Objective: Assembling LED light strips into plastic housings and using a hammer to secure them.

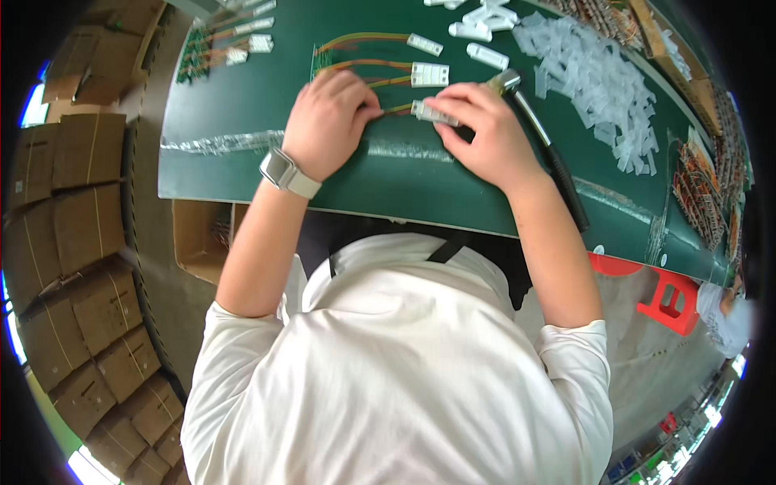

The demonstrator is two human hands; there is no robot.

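My right hand (489,133) is closed on a white plastic connector block (423,111), fingers over its top and thumb at the near side. Thin wires (396,109) run leftward from that block to my left hand (330,113), whose thumb and forefinger are pinched on them. The other fingers of the left hand curl over the near part of a green circuit board (316,58). More wires lead from this board to two white connector blocks, one in the middle (430,75) and one farther away (425,44). The board's near end is hidden under my hand.
A hammer (543,137) with a black handle lies right of my right hand. Beyond it spreads a heap of translucent plastic pieces (594,77). White plastic parts (487,56) lie at the back. Several wired boards (214,48) sit back left. Clear tape (222,144) crosses the green table (234,174).
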